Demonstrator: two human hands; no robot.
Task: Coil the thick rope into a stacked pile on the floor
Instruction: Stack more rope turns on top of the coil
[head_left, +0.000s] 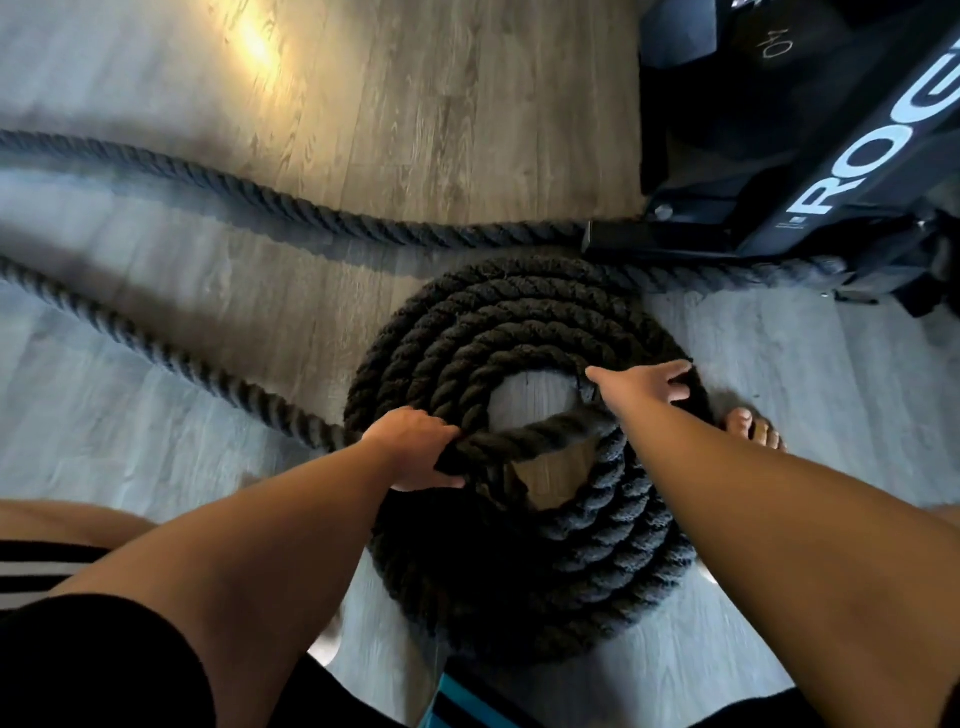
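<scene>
Thick black twisted rope, coiled

A grey-brown wood-plank floor carries a thick black rope, coiled in stacked rings at near centre. Two loose runs of it trail away left across the planks. A black steel rack base stands far right. A bare foot rests just right of the coil.
</scene>
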